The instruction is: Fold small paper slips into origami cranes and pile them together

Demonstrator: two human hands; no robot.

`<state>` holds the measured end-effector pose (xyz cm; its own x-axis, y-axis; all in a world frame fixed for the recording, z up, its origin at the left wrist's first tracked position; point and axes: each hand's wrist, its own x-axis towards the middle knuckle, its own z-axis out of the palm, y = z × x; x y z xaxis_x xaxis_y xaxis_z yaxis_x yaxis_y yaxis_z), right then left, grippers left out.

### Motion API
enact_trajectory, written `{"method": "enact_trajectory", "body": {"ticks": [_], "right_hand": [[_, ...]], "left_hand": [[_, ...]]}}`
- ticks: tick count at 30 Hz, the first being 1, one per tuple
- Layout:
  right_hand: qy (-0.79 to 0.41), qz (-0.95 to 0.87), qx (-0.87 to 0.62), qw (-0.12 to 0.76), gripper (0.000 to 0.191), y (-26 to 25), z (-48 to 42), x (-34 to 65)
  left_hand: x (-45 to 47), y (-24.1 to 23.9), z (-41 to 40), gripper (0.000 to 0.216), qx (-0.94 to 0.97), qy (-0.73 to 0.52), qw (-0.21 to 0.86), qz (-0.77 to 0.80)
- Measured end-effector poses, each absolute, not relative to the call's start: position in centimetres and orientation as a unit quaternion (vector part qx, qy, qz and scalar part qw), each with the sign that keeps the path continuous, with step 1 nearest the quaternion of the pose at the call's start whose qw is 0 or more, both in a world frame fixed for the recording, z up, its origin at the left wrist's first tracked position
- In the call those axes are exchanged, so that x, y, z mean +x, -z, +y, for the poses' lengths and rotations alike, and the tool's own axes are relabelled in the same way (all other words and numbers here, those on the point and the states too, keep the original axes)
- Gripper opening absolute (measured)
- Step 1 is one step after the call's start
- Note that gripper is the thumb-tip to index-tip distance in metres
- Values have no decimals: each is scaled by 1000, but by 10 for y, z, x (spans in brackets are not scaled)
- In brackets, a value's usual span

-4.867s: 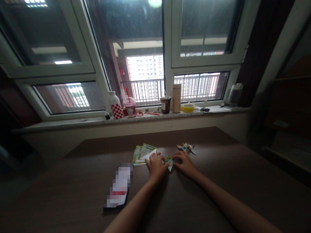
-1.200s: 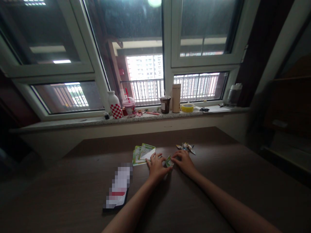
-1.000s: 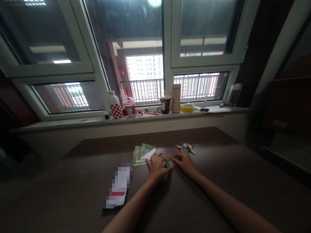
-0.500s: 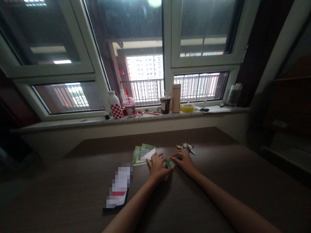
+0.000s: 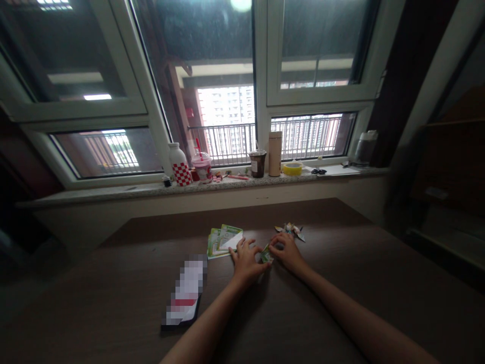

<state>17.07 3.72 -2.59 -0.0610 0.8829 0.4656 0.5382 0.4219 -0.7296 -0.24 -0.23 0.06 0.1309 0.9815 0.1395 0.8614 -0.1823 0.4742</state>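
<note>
A small folded piece of green and white paper [image 5: 265, 254] lies on the dark wooden table [image 5: 322, 313] between my hands. My left hand [image 5: 246, 261] rests on the table with its thumb and fingertips pinched on the paper's left side. My right hand [image 5: 288, 253] has its fingers curled and pressed on the paper's right side. A fan of green and white paper sheets [image 5: 222, 240] lies just left of my left hand. Beyond my right hand sits a small folded paper figure [image 5: 291, 230] in mixed colours.
A dark phone [image 5: 184, 297] lies on the table at the left. The window sill [image 5: 113, 190] behind carries a red-checked white bottle [image 5: 179, 164], a pink cup with a straw [image 5: 202, 167], a dark cup [image 5: 258, 163], a tall beige flask [image 5: 275, 153], a yellow tape roll [image 5: 293, 168] and scissors [image 5: 319, 171].
The folded paper has become smaller and more compact than 4.9 s ago. Both hands have drawn closer together around it, and my right fingers have curled in more tightly.
</note>
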Motion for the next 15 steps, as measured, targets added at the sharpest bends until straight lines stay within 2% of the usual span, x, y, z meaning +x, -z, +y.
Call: {"method": "enact_trajectory", "body": {"ticks": [15], "right_hand": [[-176,-699,-501,480,11,27,39,172]], "left_hand": [[-3,2,-2,41,738,-220,136,623]]}}
